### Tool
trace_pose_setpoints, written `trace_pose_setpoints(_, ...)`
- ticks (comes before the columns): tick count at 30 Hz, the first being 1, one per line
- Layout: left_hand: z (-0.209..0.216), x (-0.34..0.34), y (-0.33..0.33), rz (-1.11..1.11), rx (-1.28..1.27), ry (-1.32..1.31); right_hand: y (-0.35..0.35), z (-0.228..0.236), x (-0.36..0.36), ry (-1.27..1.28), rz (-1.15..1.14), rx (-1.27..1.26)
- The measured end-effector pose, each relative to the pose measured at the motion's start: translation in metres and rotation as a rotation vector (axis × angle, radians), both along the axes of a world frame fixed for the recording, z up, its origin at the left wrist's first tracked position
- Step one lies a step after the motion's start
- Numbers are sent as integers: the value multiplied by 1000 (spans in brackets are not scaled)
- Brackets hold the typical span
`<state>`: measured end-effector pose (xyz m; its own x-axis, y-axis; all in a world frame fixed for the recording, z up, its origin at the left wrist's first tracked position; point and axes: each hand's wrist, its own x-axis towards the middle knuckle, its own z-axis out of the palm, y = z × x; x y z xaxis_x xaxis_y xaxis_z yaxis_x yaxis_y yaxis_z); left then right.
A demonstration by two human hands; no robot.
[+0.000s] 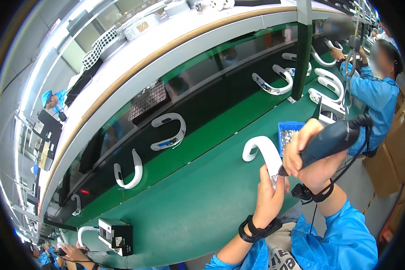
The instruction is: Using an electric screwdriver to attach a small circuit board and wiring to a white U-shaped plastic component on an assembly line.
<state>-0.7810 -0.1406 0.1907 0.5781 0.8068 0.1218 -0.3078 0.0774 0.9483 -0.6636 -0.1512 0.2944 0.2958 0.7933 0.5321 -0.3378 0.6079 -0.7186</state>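
My left hand (269,195) is closed around the lower end of a white, hook-shaped plastic housing (266,149), whose curved end points up and to the left. A dark electric screwdriver (330,140) lies in my right hand (303,148), its fingers wrapped round the body and its cord trailing back over the wrist. The driver's tip meets the housing close to my left fingertips; the screw or bit itself is hidden there. Just beyond my right hand stands a blue bin (291,123) of small shiny metal parts.
White U-shaped housings (137,168) lie along the green bench (189,202) and the strip behind it. A dark gridded tray (149,101) stands at the back. Near left is a black-and-white box (116,236). A green post (303,58) rises near a co-worker (375,96) in blue.
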Motion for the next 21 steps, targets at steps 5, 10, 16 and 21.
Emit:
trace_pose_setpoints(5,15,-37,51,11,310,407,-18,2,28,84,-63,230)
trace_pose_setpoints(10,-3,-22,155,84,1094,663,-29,-45,39,-2,-329,-152)
trace_pose_setpoints(16,-53,16,273,469,1395,777,-49,-88,45,-140,-254,-295)
trace_pose_setpoints(21,-88,-2,352,755,1241,1087,-57,-74,61,-126,-320,-427)
